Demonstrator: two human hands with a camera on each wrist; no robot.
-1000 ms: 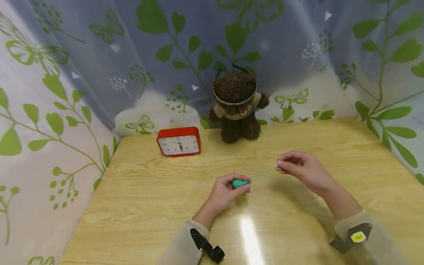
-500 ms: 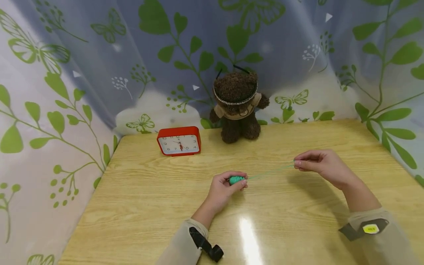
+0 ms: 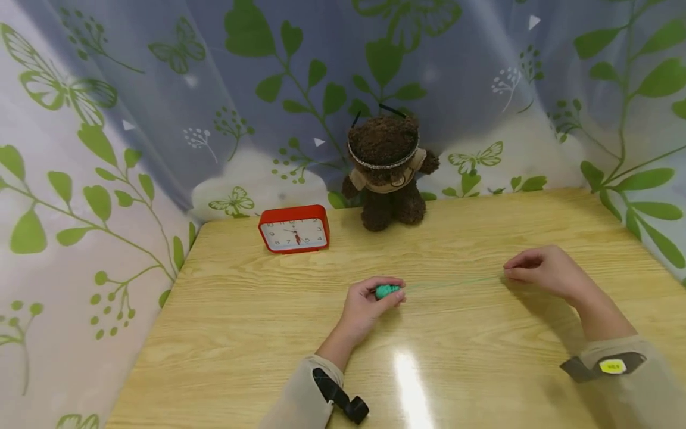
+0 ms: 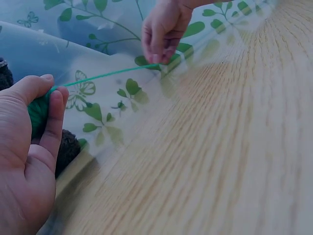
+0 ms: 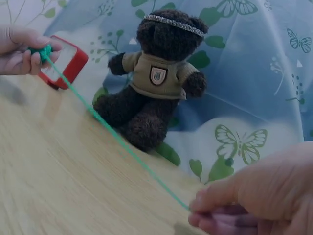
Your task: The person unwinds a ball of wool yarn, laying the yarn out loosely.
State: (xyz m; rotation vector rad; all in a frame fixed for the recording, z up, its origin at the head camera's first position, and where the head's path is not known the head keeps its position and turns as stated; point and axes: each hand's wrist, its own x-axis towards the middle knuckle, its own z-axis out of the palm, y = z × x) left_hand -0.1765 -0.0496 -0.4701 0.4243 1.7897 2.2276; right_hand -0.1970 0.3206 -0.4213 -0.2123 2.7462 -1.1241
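A small bundle of green string [image 3: 386, 291] sits between the thumb and fingers of my left hand [image 3: 363, 304], low over the middle of the table. From it a single strand [image 5: 122, 139] runs taut to the right. My right hand [image 3: 549, 275] pinches the strand's far end between thumb and fingertips. In the left wrist view the bundle [image 4: 39, 113] is partly hidden by the thumb and fingers of my left hand [image 4: 32, 156]. The right wrist view shows the strand leaving the bundle [image 5: 41, 52] and ending at the fingertips of my right hand [image 5: 259, 196].
A red alarm clock [image 3: 295, 229] stands at the back left of the wooden table [image 3: 241, 333]. Right of it, a brown teddy bear [image 3: 387, 173] with a headband and tan shirt leans at the curtain [image 3: 471, 89], which is printed with leaves and butterflies.
My right hand has moved to the right, drawing a longer strand out from the bundle. My left hand has stayed nearly in place with the string bundle.
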